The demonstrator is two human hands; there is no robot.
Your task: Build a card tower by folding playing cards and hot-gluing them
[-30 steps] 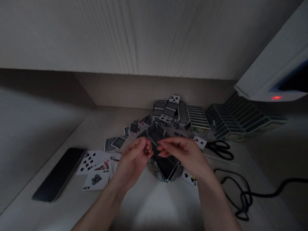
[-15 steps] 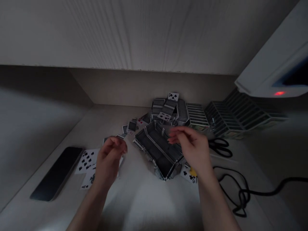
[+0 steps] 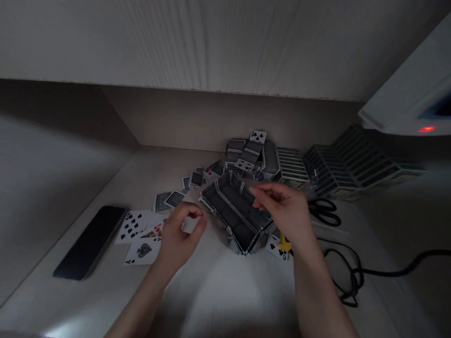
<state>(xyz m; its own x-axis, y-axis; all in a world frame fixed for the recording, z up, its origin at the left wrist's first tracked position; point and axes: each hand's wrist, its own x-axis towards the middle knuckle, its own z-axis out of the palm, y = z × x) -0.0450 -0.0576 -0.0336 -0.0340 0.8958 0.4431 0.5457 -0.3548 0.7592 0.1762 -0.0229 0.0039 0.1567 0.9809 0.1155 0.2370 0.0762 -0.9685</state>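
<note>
A tray folded from dark-backed playing cards (image 3: 234, 209) stands on the white surface between my two hands. My left hand (image 3: 181, 232) hovers at its left side, thumb and index finger bent into a ring with the tips nearly meeting. Whatever is at those tips, if anything, is too small to make out. Over the tray's right wall is my right hand (image 3: 282, 206), thumb and fingers pressed together in a pinch. I cannot see what is between them. Under my right wrist lie a club card (image 3: 275, 248) and a small yellow item (image 3: 284, 243).
Loose cards (image 3: 144, 251) and a black phone (image 3: 89, 243) lie at left. Behind the tray is another folded-card piece (image 3: 243, 152). Pleated card strips (image 3: 291, 164), black-handled scissors (image 3: 326, 211) and a black cable (image 3: 355, 277) are at right. A shelf board (image 3: 211, 47) overhangs the back.
My left hand has moved right, nearer the tray, and its thumb and index now form a ring. My right hand has closed into a tighter pinch. The view has shifted slightly.
</note>
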